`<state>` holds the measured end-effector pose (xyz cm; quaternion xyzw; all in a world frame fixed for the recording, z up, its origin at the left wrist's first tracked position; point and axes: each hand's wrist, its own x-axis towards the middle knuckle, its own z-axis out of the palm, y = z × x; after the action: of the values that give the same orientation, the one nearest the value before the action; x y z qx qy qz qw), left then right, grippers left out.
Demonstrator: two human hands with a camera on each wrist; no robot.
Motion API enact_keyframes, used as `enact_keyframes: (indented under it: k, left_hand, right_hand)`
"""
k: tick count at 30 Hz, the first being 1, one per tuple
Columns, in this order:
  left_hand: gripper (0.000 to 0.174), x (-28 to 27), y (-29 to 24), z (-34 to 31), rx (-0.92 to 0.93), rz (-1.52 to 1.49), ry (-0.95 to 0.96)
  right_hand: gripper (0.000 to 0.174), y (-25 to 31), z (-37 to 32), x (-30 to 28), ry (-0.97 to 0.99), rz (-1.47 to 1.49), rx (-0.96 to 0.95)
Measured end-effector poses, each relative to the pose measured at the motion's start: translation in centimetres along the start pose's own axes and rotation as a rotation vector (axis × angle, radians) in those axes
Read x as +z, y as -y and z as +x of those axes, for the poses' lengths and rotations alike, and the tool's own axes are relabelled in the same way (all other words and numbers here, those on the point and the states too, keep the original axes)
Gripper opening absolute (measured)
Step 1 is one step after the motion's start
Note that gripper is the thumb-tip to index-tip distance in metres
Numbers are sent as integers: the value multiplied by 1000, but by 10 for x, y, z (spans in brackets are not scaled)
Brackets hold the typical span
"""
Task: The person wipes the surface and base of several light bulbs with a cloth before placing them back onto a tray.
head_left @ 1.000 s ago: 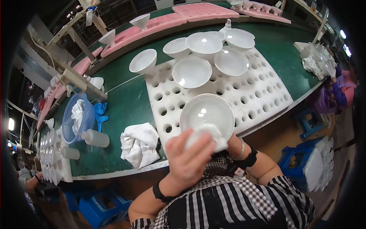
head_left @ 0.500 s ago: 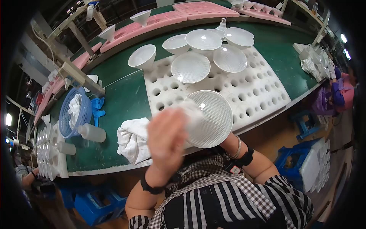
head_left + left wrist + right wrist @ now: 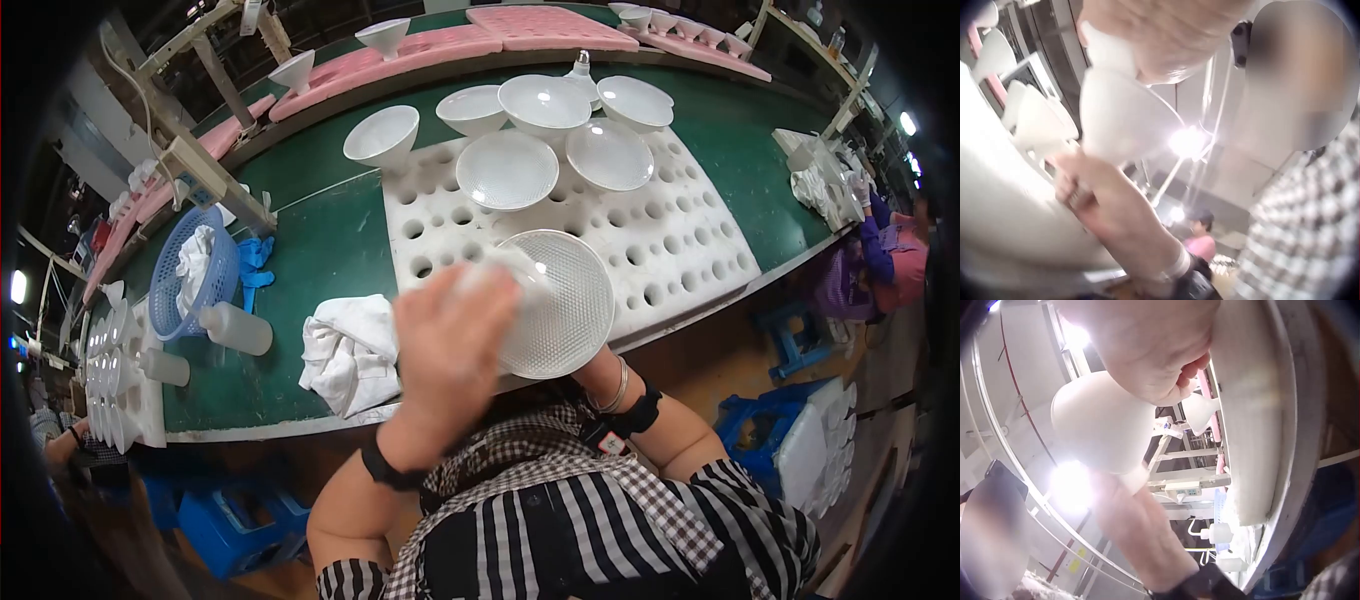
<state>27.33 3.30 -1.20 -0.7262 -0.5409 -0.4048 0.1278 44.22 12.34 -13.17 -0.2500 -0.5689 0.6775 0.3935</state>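
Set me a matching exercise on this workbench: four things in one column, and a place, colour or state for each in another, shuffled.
1. Basket
2. Foam sheets at the back
3. Left hand
4. Right hand

A. Holds the nearest lamp from below
B. Pink, with holes
C. Blue, with a white cloth inside
D. Holds a wiping cloth at the lamp's face

Right pairs: 1-C, 2-B, 3-D, 4-A.
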Motion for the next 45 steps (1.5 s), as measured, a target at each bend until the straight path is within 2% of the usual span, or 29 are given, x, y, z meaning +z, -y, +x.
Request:
enact_keyframes:
  k: [1, 2, 3, 4, 6, 7, 8, 9, 10, 13, 15, 16, 18, 19, 20, 22, 23, 24, 26, 28, 31, 34, 35, 38, 39, 40, 41, 43, 45]
  left_hand:
    - [24, -2, 17, 2, -133, 8, 46]
    - [24, 0, 24, -4, -129, 7, 36]
    - [27, 2, 28, -7, -177, -116, 21]
    - [30, 4, 29, -12, -226, -240, 14]
    - [31, 7, 27, -23, -274, -319, 7]
    - [30, 11, 30, -28, -448, -445, -93]
    - [29, 14, 31, -30, -621, -568, -198]
    - [30, 7, 24, -25, -694, -663, -246]
    - [30, 1, 17, -22, -694, -665, -248]
    - [31, -12, -8, -22, 5, -167, -31]
    - [25, -9, -34, -24, 208, -155, 95]
    - [23, -7, -37, -25, 288, -138, 114]
    - [22, 4, -19, -13, 162, -137, 11]
    - [22, 9, -6, -6, 62, -88, -44]
    - [27, 11, 9, 1, -39, -86, -56]
    - [24, 17, 32, -2, -117, -124, -43]
    - [24, 21, 39, -8, -495, -456, -82]
    - [26, 22, 43, -12, -872, -789, -118]
    - [29, 19, 51, -20, -944, -928, -240]
    - [32, 14, 46, -25, -1022, -1063, -356]
    - [30, 5, 21, -27, -927, -824, -360]
    - [31, -1, -8, -26, -54, -312, -159]
    - [30, -2, -22, -21, 94, -219, -43]
    - [31, 9, -25, -17, 230, -155, 5]
    - [30, 14, -14, -12, 164, -187, -27]
    - [28, 21, 1, -8, 56, -165, -68]
    - [27, 24, 19, -5, -48, -118, -106]
    - [25, 35, 43, -15, -442, -437, -103]
    - [26, 39, 48, -28, -556, -541, -132]
  right_hand:
    - [48, 13, 0, 8, 74, 149, -71]
    - [47, 22, 3, 12, 150, 294, -143]
    - [48, 21, 8, 11, 314, 911, -59]
    - [48, 21, 10, 10, 317, 906, -66]
    - [49, 18, 4, 9, 106, 211, -206]
    - [49, 16, 2, 8, 94, 212, -204]
    - [50, 14, 2, 8, 137, 440, -127]
    - [51, 13, 3, 6, 185, 667, -48]
    - [51, 11, 3, 5, 185, 665, -48]
    - [52, -7, 5, -1, 166, 411, -53]
    - [53, -26, 15, -6, 199, 956, 222]
    - [53, -22, 14, -10, 201, 955, 225]
    - [51, -2, 4, -16, 263, 203, 43]
    - [51, 9, 1, -5, 116, 516, 148]
    - [51, 9, 0, -4, 113, 514, 143]
    - [52, 9, 3, -5, 209, 105, -167]
    - [53, 3, 7, -8, 311, 355, -238]
    - [53, 6, 11, -4, 317, 353, -236]
    - [53, 12, 16, 5, 629, 1163, -158]
    - [54, 20, 14, 10, 655, 1243, -105]
    - [55, 31, 14, 16, 632, 1214, -88]
    - [55, 21, 10, 12, 508, 1048, -75]
    - [54, 11, 8, 6, 441, 976, -33]
    - [53, -17, -3, -16, 223, 755, 90]
    - [50, -20, -1, -23, 118, -175, -174]
    - [50, -8, 1, -19, 109, -177, -175]
    - [49, 12, 2, -8, 131, 70, -170]
    - [51, 22, 9, 2, 183, 435, -177]
    - [50, 24, 18, 3, 255, 485, -190]
